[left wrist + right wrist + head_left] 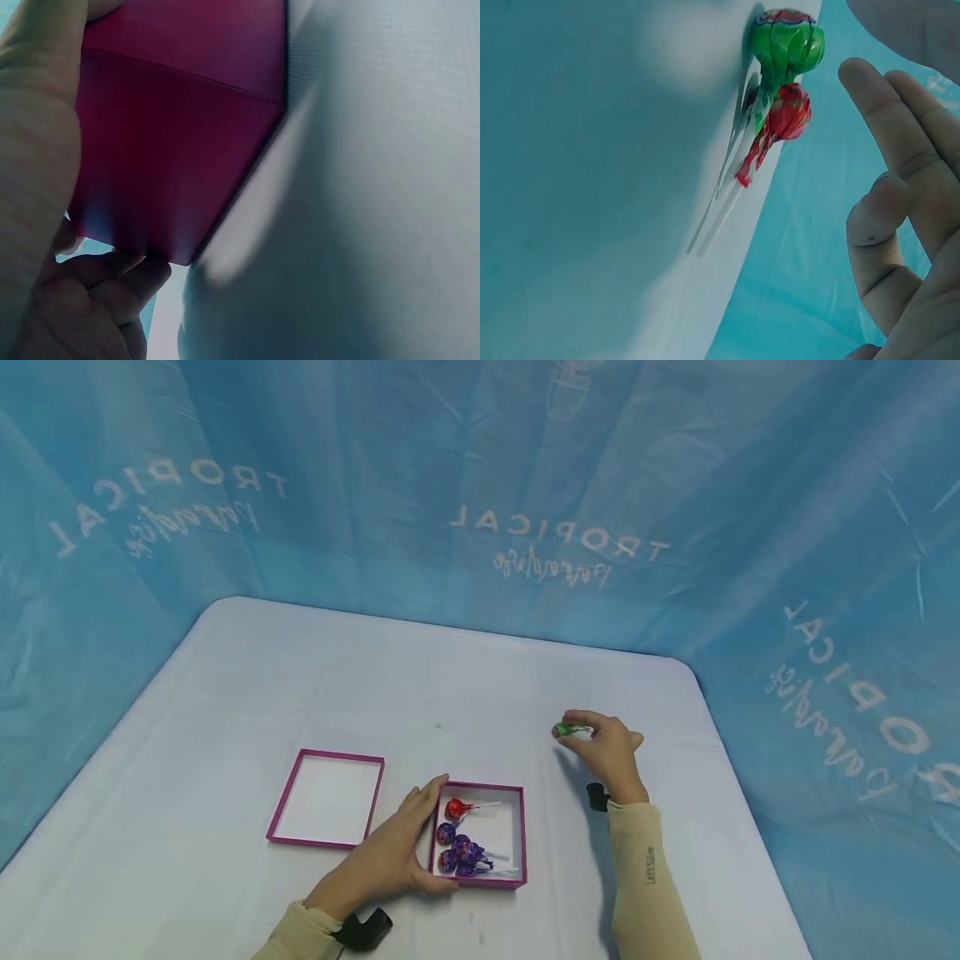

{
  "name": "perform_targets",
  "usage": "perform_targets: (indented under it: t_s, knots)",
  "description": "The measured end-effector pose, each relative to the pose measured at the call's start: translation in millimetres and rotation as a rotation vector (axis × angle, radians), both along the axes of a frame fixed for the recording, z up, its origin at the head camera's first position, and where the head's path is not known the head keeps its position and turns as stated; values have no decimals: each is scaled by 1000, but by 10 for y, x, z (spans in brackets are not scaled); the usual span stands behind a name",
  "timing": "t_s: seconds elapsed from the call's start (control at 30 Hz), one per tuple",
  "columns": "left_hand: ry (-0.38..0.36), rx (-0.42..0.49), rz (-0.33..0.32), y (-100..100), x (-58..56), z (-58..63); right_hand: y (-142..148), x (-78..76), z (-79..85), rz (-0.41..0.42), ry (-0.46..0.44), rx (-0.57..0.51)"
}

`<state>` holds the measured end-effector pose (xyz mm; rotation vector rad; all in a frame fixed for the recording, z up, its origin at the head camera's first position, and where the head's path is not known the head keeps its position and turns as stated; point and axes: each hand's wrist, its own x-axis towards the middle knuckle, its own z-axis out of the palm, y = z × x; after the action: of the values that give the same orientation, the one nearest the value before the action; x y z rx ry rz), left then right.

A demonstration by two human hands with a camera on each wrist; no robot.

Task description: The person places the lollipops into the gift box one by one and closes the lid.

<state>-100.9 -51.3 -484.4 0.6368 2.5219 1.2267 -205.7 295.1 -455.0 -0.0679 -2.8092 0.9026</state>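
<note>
A square magenta box [480, 884] with a white inside stands on the table, holding a red lollipop [455, 809] and several purple lollipops [465, 848]. My left hand [401, 853] grips it, thumb along the near side and fingers at the far left corner. In the left wrist view the magenta wall [180, 157] fills the space between thumb and fingers. Over to the right, my right hand [606, 752] reaches around a green lollipop [564, 729], thumb and fingers apart. The right wrist view shows the green lollipop lying beside a second red lollipop [789, 112], with the fingers [892, 120] away from both.
Left of the box lies a shallow square lid [326, 845] with a magenta rim and white inside. A white cloth covers the table [420, 685]. Blue printed curtains [390, 510] hang around its back and sides.
</note>
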Motion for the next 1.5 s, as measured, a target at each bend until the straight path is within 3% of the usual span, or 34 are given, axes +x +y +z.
perform_targets:
  t_s: [0.37,1.17,1.5]
  knots:
    - [-21,2,10,-81,35,3,-27,27,-110,-7,-28,-11]
    - [-45,29,-11,-41,6,43,1,-86,-64,-27,-92,54]
    - [-40,32,-24,-32,-7,44,6,-122,-130,-53,-102,57]
